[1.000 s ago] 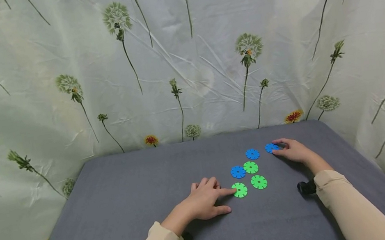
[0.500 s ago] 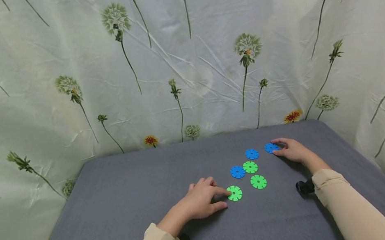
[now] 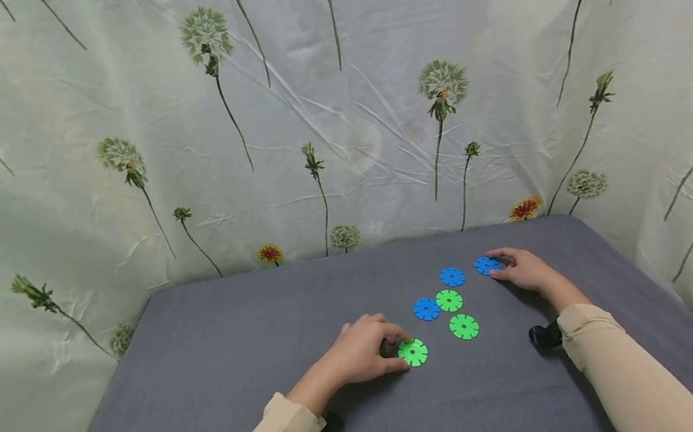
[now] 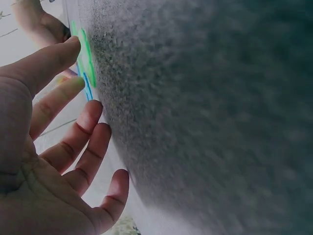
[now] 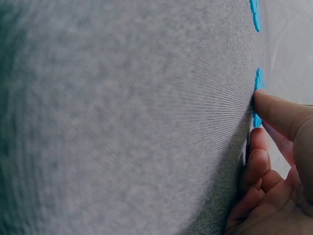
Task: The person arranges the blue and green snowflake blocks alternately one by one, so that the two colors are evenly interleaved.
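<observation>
My left hand (image 3: 362, 352) holds a green notched disc (image 3: 413, 353) at its near left edge, thumb (image 4: 73, 46) and forefinger on either side of the rim. The other fingers are bent loosely. At the far right, my right hand (image 3: 527, 271) pinches a blue notched disc (image 3: 485, 266) between thumb (image 5: 274, 107) and forefinger. Both held discs lie flat on the grey cloth. Between the hands are a second blue disc (image 3: 453, 277), a third blue disc (image 3: 426, 309), a second green disc (image 3: 449, 300) that touches or nearly touches it, and a third green disc (image 3: 464, 327).
A grey cloth (image 3: 239, 351) covers the table. Behind the far edge hangs a pale curtain (image 3: 371, 108) printed with dandelions. A dark wrist camera (image 3: 545, 337) sits under the right sleeve.
The left forefinger has drawn the green disc left and toward me, away from the others; thumb and forefinger now close on its edge. The right hand stays at its blue disc.
</observation>
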The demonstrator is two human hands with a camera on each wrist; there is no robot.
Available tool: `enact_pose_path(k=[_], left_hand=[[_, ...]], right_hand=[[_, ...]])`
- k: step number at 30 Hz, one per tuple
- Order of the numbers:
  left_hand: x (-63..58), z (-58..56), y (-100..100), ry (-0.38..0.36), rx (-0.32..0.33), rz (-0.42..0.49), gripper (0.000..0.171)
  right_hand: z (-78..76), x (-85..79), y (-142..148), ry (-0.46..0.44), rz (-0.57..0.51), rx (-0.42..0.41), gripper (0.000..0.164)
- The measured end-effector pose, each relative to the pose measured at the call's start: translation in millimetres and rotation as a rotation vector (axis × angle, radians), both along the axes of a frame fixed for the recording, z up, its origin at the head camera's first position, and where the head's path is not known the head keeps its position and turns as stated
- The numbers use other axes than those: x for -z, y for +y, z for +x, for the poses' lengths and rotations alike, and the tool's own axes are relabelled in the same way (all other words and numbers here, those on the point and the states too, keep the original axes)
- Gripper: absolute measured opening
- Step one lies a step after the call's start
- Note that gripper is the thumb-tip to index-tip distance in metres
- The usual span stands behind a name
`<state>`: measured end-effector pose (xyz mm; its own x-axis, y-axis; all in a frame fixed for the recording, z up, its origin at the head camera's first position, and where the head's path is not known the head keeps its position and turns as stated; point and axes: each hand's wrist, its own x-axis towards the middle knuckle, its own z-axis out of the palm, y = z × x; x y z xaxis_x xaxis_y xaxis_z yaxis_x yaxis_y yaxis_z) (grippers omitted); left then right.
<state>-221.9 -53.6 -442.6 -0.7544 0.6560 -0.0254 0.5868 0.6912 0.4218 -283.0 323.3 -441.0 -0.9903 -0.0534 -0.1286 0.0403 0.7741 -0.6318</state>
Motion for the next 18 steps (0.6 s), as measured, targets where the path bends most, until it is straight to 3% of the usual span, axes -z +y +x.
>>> enact_pose_path(k=[10,18], left_hand=[[1.5,-8.8,10.1,-0.064,-0.024,0.0,0.047],[2.9,-11.3,12.3,-0.11,-0.048,0.062,0.045]], right_hand=[[1.4,0.7,-0.7,-0.013,-0.025,0.01,0.053],[0.3,2.0,1.5,-0.003,-0.021,0.002,0.053]])
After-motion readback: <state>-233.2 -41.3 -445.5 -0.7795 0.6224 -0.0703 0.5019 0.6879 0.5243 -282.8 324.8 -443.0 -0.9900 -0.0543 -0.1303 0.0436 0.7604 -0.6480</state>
